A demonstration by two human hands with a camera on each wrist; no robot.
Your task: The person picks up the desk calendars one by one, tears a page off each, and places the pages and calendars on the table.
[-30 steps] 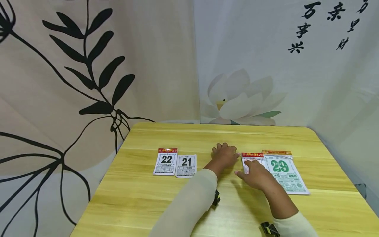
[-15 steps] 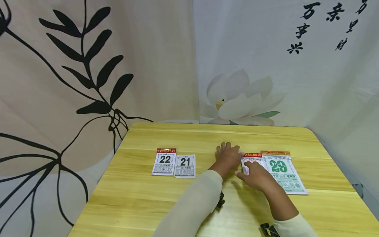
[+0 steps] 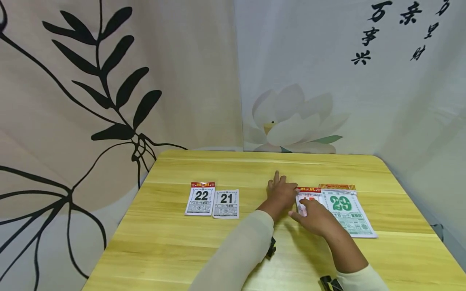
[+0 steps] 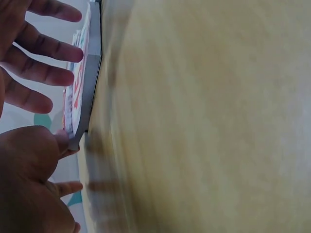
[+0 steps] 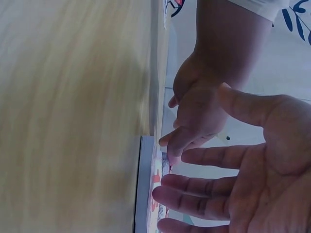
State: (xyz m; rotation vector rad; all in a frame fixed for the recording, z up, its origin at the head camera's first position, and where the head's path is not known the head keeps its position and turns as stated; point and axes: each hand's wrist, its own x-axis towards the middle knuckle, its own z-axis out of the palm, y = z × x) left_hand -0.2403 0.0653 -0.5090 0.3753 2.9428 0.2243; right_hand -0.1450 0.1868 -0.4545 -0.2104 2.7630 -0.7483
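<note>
My left hand [image 3: 282, 196] is at the top left corner of a small tear-off calendar [image 3: 309, 190] with a red header. In the left wrist view, the thumb and a fingertip pinch that calendar's corner [image 4: 73, 141], while other fingers reach down beyond it. My right hand [image 3: 316, 216] hangs close over the same calendar, fingers straight and spread, and hides most of its page; red print shows through. A larger calendar with a green 29 [image 3: 342, 204] lies against its right side, partly behind the right hand.
Two smaller calendar pads lie side by side at the left: one with 22 [image 3: 201, 198] and a red header, one with 21 [image 3: 226, 204]. All rest on a wooden table [image 3: 164, 250]. Printed curtains [image 3: 196, 72] hang behind it.
My left hand has shifted right to the small calendar's corner, and its far fingers have stretched out. The right hand stays over the calendar. The head view has drifted slightly.
</note>
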